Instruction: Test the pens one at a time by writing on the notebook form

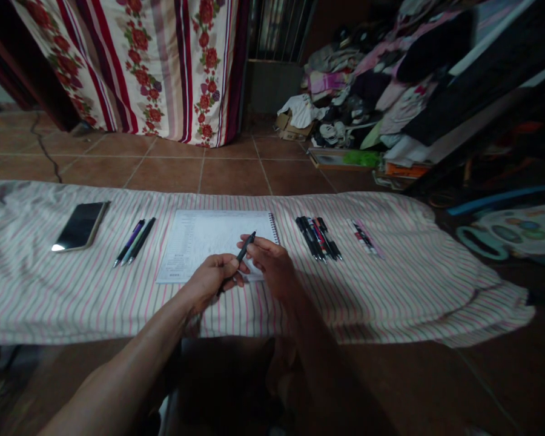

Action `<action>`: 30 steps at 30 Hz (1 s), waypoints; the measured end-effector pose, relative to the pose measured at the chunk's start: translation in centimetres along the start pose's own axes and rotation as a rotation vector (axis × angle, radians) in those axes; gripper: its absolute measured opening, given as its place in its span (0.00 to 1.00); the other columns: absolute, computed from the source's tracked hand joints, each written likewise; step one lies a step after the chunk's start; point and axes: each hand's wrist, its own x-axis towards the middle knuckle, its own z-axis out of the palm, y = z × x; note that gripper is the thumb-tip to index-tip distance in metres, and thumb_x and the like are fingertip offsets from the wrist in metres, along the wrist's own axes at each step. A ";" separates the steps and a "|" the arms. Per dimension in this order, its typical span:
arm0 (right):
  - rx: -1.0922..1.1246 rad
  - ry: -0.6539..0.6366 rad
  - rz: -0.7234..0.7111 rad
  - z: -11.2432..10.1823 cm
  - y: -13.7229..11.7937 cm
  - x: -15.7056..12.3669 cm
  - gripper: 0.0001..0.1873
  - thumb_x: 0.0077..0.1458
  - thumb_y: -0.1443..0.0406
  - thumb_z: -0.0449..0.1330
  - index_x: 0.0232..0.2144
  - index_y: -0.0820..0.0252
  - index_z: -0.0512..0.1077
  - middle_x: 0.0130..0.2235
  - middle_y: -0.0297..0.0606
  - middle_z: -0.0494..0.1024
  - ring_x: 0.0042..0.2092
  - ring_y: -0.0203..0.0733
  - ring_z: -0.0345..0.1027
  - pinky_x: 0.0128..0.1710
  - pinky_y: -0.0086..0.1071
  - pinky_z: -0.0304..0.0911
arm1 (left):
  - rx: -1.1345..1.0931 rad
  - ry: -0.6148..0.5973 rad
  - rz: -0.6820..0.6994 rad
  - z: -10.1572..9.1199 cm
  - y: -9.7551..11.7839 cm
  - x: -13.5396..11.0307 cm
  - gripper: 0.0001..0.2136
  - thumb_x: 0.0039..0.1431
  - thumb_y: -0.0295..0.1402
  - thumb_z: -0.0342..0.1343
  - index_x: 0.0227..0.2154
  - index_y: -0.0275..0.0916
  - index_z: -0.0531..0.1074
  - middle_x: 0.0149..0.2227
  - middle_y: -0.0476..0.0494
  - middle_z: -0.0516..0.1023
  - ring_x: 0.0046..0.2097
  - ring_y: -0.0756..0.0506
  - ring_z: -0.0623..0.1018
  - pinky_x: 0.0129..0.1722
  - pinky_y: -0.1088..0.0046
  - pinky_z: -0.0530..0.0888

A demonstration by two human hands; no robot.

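Observation:
A dark pen point(246, 246) is held slantwise above an open spiral notebook point(209, 233), its upper end pointing away and to the right. My left hand point(214, 275) grips the lower part between thumb and fingers. Around the upper part, the fingers of my right hand point(273, 261) close in a loose pinch; the exact contact is hard to see. Both hands are over the notebook's near right part and cover some of its page. Left of the notebook lie several pens point(135, 242) side by side. A larger bunch of pens point(318, 239) rests to its right.
A striped cloth point(404, 266) covers the low table. On it are a phone point(82, 225) at the left and a few pink and white pens point(366, 237) at the right. Beyond are a floral curtain point(163, 66), a heap of clothes point(367, 85) and the tiled floor point(227, 169).

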 end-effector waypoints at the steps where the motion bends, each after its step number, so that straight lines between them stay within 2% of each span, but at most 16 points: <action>1: 0.007 0.004 0.002 0.0 0.0 0.0 0.17 0.45 0.58 0.62 0.38 0.59 0.76 0.36 0.39 0.79 0.24 0.30 0.57 0.23 0.29 0.52 | 0.001 0.000 0.005 0.0 0.0 0.0 0.14 0.49 0.42 0.57 0.24 0.33 0.71 0.20 0.45 0.71 0.20 0.55 0.60 0.21 0.75 0.52; 6: 0.003 0.034 0.000 0.3 0.2 0.1 0.15 0.44 0.59 0.63 0.35 0.59 0.75 0.36 0.39 0.80 0.27 0.32 0.62 0.28 0.29 0.57 | 0.075 0.057 0.024 -0.2 -0.5 0.1 0.15 0.50 0.44 0.57 0.27 0.33 0.71 0.19 0.49 0.70 0.19 0.56 0.58 0.21 0.76 0.51; 11: -0.012 0.041 -0.031 0.2 0.7 0.2 0.16 0.44 0.57 0.63 0.35 0.59 0.75 0.36 0.39 0.80 0.29 0.34 0.66 0.33 0.31 0.61 | 0.136 0.120 0.048 -0.3 -0.9 0.3 0.14 0.49 0.43 0.56 0.27 0.34 0.71 0.19 0.50 0.68 0.22 0.54 0.63 0.24 0.76 0.56; 21: -0.065 0.075 -0.076 0.6 1.2 0.4 0.16 0.47 0.57 0.60 0.37 0.59 0.75 0.36 0.39 0.80 0.30 0.35 0.66 0.33 0.31 0.62 | 0.252 0.252 0.088 -0.1 -1.2 0.8 0.10 0.51 0.36 0.54 0.26 0.34 0.71 0.19 0.50 0.69 0.21 0.53 0.63 0.24 0.76 0.58; 30: 0.011 0.046 -0.049 0.6 0.9 0.0 0.18 0.48 0.58 0.59 0.41 0.60 0.75 0.39 0.41 0.79 0.28 0.33 0.64 0.30 0.30 0.61 | 0.107 0.234 0.010 0.2 -1.1 0.7 0.08 0.50 0.35 0.57 0.27 0.34 0.72 0.21 0.46 0.74 0.21 0.54 0.65 0.24 0.76 0.61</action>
